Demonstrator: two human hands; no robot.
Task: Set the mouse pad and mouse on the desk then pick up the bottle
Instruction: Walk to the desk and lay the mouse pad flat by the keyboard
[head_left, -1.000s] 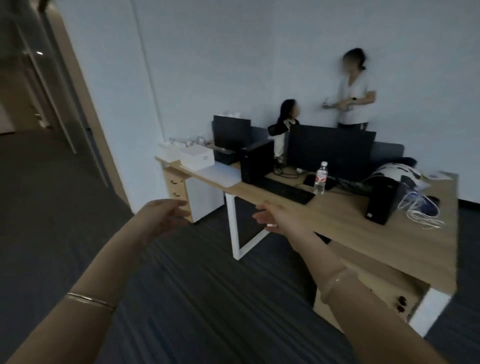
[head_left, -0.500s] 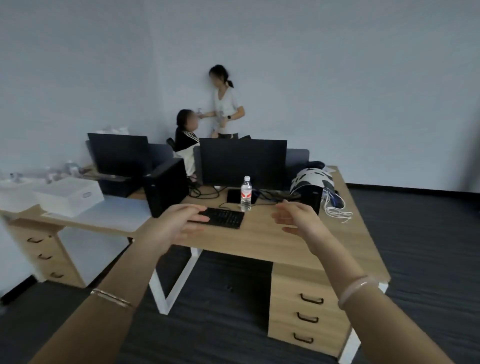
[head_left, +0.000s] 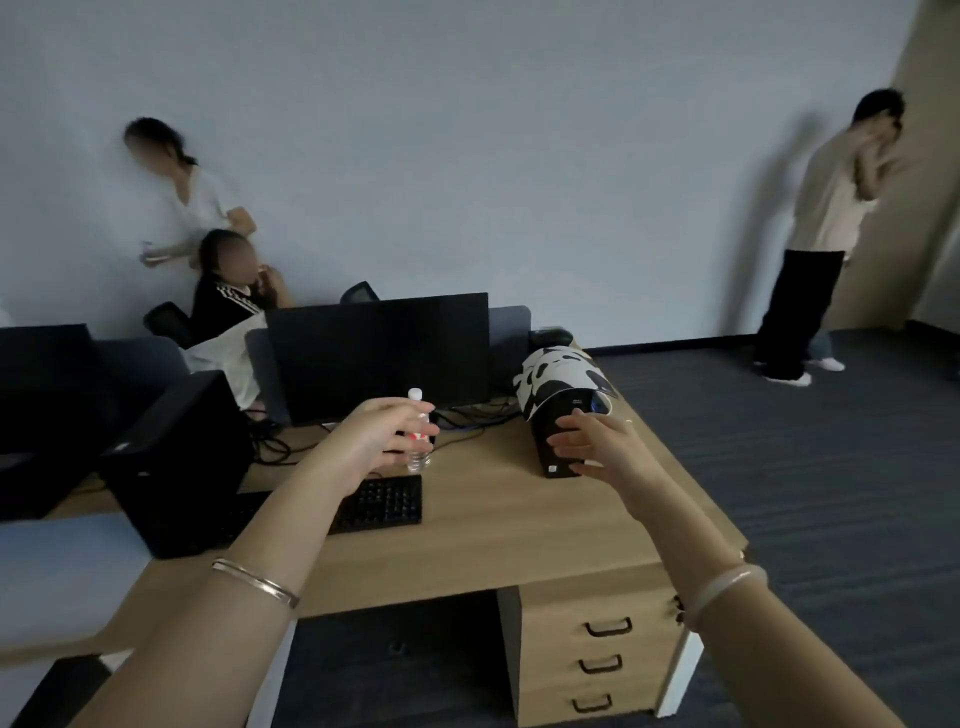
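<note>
A clear water bottle (head_left: 418, 460) with a white cap and red label stands on the wooden desk (head_left: 493, 525), just behind the keyboard. My left hand (head_left: 382, 436) hovers in front of the bottle and hides its middle; the fingers are apart and I cannot see them closed on it. A black-and-white patterned mouse pad (head_left: 558, 376) lies draped over a small black tower (head_left: 550, 447) at the desk's right. My right hand (head_left: 592, 444) is open, its fingers spread right in front of that tower. I cannot make out a mouse.
A black keyboard (head_left: 387, 501), a monitor (head_left: 379, 353), cables (head_left: 467, 418) and a second black tower (head_left: 176, 462) occupy the desk. Drawers (head_left: 597, 654) sit under its right end. Two people are behind the desk at left; another stands on the carpet at far right.
I have come closer to the desk and turned right. Both hands now reach over the desktop, the left in front of the bottle, the right at the small tower.
</note>
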